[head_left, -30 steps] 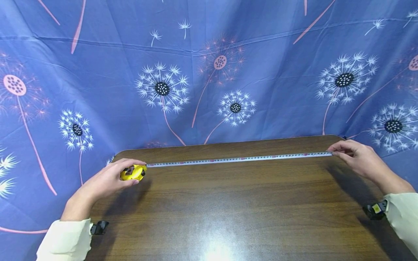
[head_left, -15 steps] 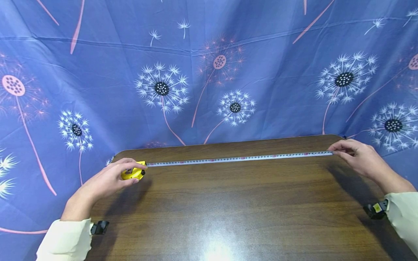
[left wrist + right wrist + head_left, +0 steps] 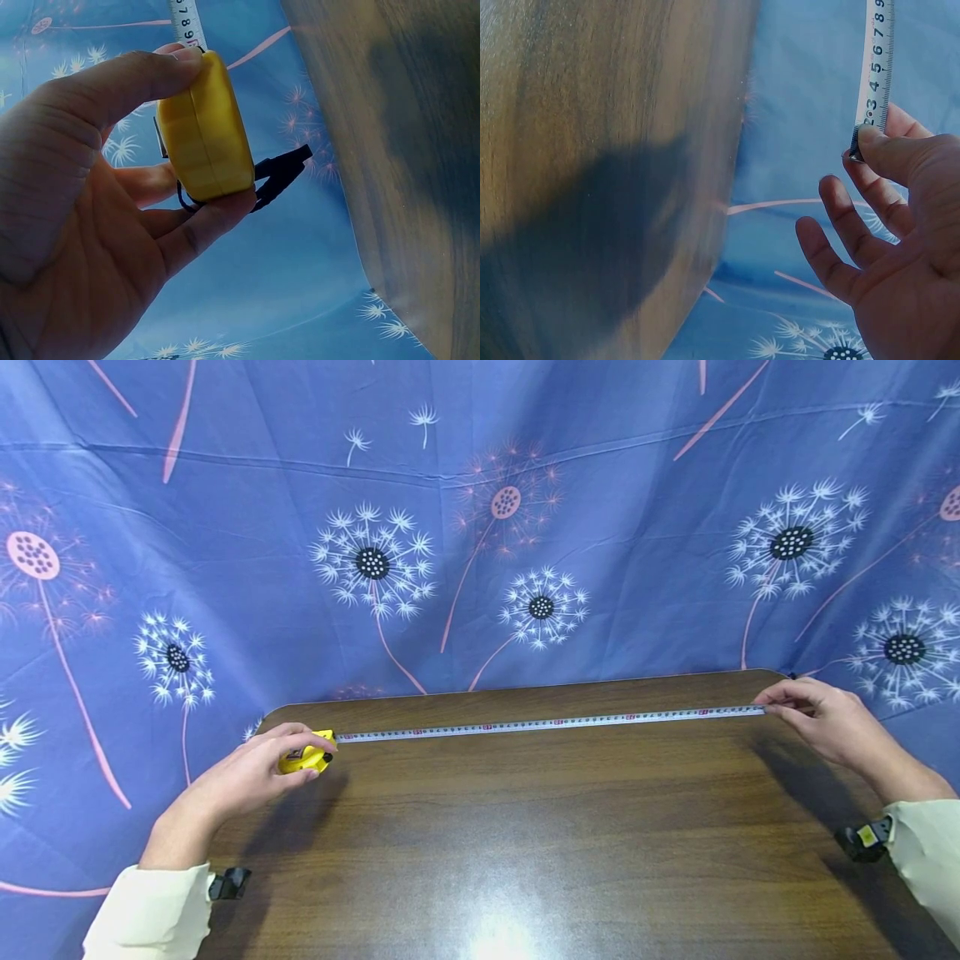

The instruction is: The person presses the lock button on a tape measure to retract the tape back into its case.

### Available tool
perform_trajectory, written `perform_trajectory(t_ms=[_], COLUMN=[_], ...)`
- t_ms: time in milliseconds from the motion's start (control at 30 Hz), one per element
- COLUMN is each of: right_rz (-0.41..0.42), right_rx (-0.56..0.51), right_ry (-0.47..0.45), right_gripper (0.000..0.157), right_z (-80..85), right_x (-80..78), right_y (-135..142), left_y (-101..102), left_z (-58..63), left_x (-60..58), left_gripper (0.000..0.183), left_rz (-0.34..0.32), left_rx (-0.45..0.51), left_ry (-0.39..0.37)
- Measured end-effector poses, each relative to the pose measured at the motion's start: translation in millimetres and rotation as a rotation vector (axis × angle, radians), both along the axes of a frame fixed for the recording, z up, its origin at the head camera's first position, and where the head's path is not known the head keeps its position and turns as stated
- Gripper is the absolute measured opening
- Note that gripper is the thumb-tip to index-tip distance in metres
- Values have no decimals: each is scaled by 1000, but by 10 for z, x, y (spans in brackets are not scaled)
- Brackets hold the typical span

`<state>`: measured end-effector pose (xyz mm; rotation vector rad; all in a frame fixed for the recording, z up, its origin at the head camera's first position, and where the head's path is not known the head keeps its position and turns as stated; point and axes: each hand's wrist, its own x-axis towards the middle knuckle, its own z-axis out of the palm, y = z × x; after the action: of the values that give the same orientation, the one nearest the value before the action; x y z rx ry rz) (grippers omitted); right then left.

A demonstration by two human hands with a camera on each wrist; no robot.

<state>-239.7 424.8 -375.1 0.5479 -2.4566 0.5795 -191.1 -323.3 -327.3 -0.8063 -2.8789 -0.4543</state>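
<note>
My left hand grips the yellow case of a tape measure near the table's far left corner. In the left wrist view the thumb lies along one narrow end of the case, fingers beneath it, and a black strap hangs from it. The white blade stretches straight across to the right, raised over the table. At its far end my right hand pinches the metal tip between thumb and forefinger. The other right fingers are spread apart and touch nothing.
A brown wood-grain table lies below both hands, with their shadows on it. Right behind its far edge hangs a blue cloth printed with dandelions. Each wrist carries a small black camera mount.
Almost nothing moves. The left fingers shift slightly over the top of the yellow case, covering more of it, while the blade stays stretched and the right hand keeps its pinch.
</note>
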Motion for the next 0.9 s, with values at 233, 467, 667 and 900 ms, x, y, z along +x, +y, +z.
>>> perform_trajectory(t_ms=[233, 467, 667, 900], right_rz=[15, -3, -20, -33], right_rx=[-6, 11, 21, 12], right_ry=[13, 8, -6, -12], right_gripper=[34, 34, 32, 32], right_z=[-20, -9, 5, -1], right_x=[-9, -8, -16, -15], right_y=[-14, -25, -18, -14], left_y=[22, 40, 42, 49], left_z=[-4, 8, 3, -10], left_x=[4, 8, 11, 18], left_gripper=[36, 37, 35, 34], left_rz=[7, 37, 45, 47], left_rx=[-30, -56, -58, -53], left_ry=[29, 55, 60, 59])
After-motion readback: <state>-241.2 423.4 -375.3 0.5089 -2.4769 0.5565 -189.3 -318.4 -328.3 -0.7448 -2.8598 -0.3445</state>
